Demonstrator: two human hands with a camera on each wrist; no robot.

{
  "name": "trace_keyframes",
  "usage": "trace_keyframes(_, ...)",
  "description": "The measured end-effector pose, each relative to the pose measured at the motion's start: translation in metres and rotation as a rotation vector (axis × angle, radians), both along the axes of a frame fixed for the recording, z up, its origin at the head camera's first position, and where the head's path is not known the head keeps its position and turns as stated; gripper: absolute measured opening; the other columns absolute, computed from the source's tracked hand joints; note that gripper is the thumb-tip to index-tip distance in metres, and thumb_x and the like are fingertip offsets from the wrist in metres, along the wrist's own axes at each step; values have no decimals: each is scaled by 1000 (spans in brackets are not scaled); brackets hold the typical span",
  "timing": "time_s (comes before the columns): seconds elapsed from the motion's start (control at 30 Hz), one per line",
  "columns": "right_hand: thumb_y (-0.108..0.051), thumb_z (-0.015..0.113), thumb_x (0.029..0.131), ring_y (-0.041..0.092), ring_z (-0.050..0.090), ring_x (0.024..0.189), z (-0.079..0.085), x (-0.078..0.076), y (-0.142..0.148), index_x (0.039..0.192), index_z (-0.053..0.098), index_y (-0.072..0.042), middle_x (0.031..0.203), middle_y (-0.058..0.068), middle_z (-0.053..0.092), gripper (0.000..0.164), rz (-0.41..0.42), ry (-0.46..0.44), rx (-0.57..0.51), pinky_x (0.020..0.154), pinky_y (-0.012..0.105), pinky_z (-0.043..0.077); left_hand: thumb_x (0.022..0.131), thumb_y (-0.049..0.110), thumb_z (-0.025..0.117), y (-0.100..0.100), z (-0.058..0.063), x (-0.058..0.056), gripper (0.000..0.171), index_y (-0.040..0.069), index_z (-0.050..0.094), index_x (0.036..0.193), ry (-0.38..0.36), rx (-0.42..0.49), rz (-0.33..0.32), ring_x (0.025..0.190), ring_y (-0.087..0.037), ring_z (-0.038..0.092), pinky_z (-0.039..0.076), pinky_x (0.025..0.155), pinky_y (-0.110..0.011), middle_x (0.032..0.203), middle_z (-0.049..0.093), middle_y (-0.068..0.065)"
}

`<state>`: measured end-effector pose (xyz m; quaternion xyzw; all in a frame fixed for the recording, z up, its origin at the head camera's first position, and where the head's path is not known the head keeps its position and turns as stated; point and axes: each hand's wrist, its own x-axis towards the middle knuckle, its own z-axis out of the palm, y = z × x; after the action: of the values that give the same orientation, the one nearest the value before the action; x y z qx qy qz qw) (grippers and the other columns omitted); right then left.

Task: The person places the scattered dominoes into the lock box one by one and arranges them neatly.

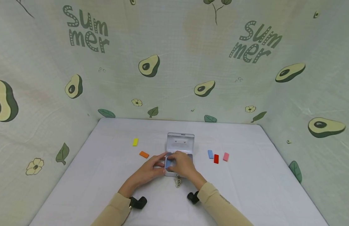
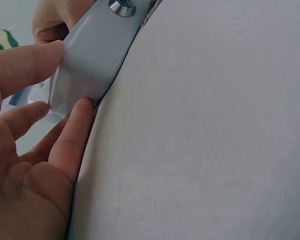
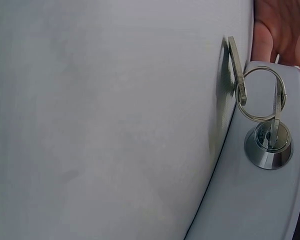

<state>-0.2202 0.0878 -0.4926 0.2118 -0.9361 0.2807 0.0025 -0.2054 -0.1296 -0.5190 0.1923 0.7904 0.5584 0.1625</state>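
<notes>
A small pale grey lockable metal box (image 1: 171,174) stands on the table with its lid (image 1: 180,142) raised. My left hand (image 1: 147,171) rests along the box's left side. In the left wrist view its thumb touches the rim and other fingertips lie against the wall. My right hand (image 1: 184,164) reaches into the box, thumb and forefinger spread around a blue patch (image 1: 169,163). Whether this is a loose piece or part of the inside, and whether it is gripped, I cannot tell. A key (image 3: 275,112) sits in the front lock (image 3: 269,145), with a ring and a second key (image 3: 237,70).
Left of the box lie a yellow block (image 1: 135,142) and an orange block (image 1: 144,154). To its right lie a blue block (image 1: 210,154), a red block (image 1: 216,158) and a pink block (image 1: 226,156). A patterned cloth (image 1: 174,100) surrounds the white table (image 1: 118,131).
</notes>
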Motion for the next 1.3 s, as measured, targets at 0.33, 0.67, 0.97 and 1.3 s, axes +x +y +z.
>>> trace_keyframes(0.33,-19,95,79,29,71,110,1,1,-1,116,81,-8,114,8,76,41,-6,7,3,94,47,57,101,23,74,-1,1,1,75,17,37,167,-1,16,-10,130,-29,56,48,99,-16,156,46,-16)
trace_keyframes(0.67,-19,94,80,27,71,107,1,1,-2,117,81,-8,113,8,75,41,-10,9,10,92,45,58,101,24,75,-2,0,1,77,16,36,167,-7,22,-21,131,-29,55,49,99,-18,156,45,-17)
trace_keyframes(0.97,-19,94,80,27,71,108,1,2,0,119,80,-7,116,9,75,43,-10,12,-5,92,44,58,101,27,75,-1,1,0,77,17,36,167,4,5,-13,130,-28,56,48,100,-18,156,47,-16)
trace_keyframes(1.3,-18,93,81,26,69,108,7,4,6,122,78,-5,117,10,74,46,-12,-29,-21,93,44,58,101,28,75,-1,0,0,76,19,38,167,7,-20,-2,130,-27,56,49,101,-23,155,49,-14)
